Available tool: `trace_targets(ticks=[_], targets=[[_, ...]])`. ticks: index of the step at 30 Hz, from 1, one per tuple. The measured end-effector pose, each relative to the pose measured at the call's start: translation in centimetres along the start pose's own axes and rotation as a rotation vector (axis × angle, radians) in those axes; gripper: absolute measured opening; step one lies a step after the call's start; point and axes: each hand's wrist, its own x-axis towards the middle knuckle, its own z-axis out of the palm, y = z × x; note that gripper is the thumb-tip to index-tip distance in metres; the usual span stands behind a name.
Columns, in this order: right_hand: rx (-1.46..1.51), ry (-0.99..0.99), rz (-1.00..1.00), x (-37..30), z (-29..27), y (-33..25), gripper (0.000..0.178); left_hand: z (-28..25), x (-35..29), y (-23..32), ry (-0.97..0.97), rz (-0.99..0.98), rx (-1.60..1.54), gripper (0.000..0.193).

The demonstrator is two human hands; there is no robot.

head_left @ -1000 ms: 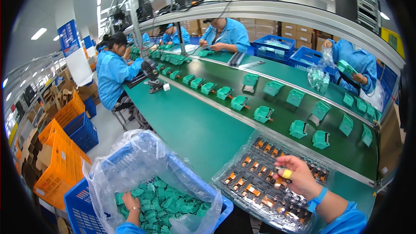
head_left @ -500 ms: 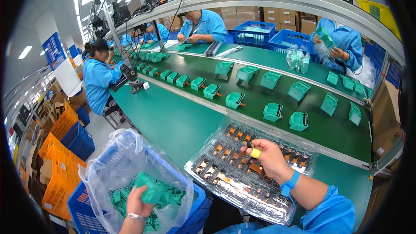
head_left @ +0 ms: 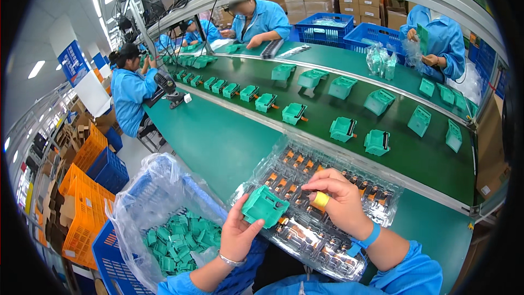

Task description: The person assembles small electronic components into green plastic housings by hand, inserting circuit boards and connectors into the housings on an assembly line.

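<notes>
I'm holding a green plastic housing in the left hand, the fingers and thumb closing around its sides; in my view it is covering the left part of a clear plastic tray. The right hand is hovering just beside it, over the tray, its thumb and fingers drawing together near the tips, one digit wearing a yellow band. I'm not able to tell whether those fingertips are pinching something small.

The tray is lying on the green tabletop and carrying rows of small orange-and-black parts. To its left, a blue crate is holding a clear bag full of loose green pieces. Beyond the tray, I'm seeing more green housings standing in rows on a dark green belt. A co-worker in a blue jacket is sitting at the left, near a dark upright device.
</notes>
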Motion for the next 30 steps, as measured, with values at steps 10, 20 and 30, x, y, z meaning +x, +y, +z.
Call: trace_targets(ticks=[10,20,30], targets=[[-0.155,-0.075,-0.003,-1.1,1.3,0.6,0.018,0.8,-0.3,-1.0,-0.062,-0.002,0.032,0.065],[-0.276,-0.148,0.067,-1.4,1.3,1.5,0.02,1.7,-0.8,-0.2,-0.106,-0.081,0.038,0.064],[-0.151,-0.281,0.284,-1.8,0.8,2.8,0.028,2.0,-1.3,0.2,-0.078,-0.129,-0.057,0.061]])
